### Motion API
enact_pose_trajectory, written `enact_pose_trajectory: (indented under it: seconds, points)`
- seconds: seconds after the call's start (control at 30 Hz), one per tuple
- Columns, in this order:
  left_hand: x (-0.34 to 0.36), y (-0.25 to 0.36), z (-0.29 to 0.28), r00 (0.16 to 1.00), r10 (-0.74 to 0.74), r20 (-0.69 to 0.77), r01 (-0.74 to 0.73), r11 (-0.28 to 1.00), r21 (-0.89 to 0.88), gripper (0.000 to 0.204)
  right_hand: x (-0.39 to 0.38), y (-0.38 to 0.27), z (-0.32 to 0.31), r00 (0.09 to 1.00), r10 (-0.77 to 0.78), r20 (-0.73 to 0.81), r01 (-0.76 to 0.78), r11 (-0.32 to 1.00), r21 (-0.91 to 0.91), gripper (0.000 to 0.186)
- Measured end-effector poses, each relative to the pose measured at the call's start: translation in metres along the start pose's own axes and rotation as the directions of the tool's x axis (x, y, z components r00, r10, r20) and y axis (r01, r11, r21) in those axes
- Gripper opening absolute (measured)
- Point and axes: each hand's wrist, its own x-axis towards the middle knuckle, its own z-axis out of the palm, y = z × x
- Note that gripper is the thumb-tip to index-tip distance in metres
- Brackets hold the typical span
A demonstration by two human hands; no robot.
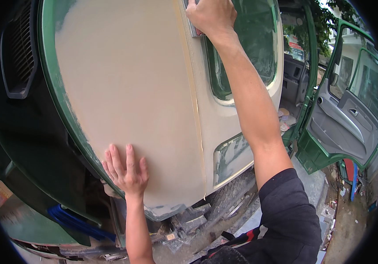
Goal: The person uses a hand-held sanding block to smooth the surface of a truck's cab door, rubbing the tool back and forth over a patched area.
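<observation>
A large truck cab panel [127, 88], coated in beige filler with green paint at its edges, fills the middle of the view. Flat against its lower left part lies my left hand [127, 174], fingers spread and nothing in them. At the top, my right hand [213, 16] is closed around a flat sanding block [196, 29], pressed to the panel beside a strip of masking tape [192, 86]. Only the block's grey and reddish edge shows; my fingers and the picture's edge hide the rest.
Right of the tape are a green window recess [252, 48] and a smaller lower recess [230, 158]. An open green cab door [347, 105] stands at the right. A black grille [20, 48] is at the left. Below lie a dusty tyre [237, 189] and littered ground.
</observation>
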Motion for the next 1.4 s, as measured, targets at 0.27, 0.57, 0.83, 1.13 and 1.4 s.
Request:
enact_pose_trajectory:
  seconds: [0.27,0.57,0.83,1.13,1.4]
  points:
    - [0.001,-0.004,-0.002,1.0,-0.018,0.01,0.018,1.0,0.009,0.046,0.008,-0.015,-0.014,0.998,0.055,0.037,-0.054,0.998,-0.02,0.035]
    - [0.0,-0.004,-0.003,1.0,0.001,0.018,-0.001,1.0,0.009,0.05,-0.079,-0.009,-0.031,0.994,0.089,0.055,-0.093,0.994,0.06,0.037]
    - [0.001,-0.007,-0.003,1.0,0.001,0.005,-0.001,1.0,0.008,0.049,-0.13,-0.013,-0.042,0.986,0.126,0.113,-0.136,0.986,0.093,0.041]
    - [0.001,-0.003,-0.001,1.0,-0.015,0.001,0.015,1.0,-0.013,0.046,-0.115,-0.008,-0.035,0.995,0.079,0.058,-0.081,0.996,0.037,0.043]
    - [0.002,-0.005,-0.002,1.0,-0.003,-0.012,0.003,1.0,0.015,0.049,-0.1,0.0,-0.027,0.999,-0.039,-0.035,0.039,0.999,0.006,0.043]
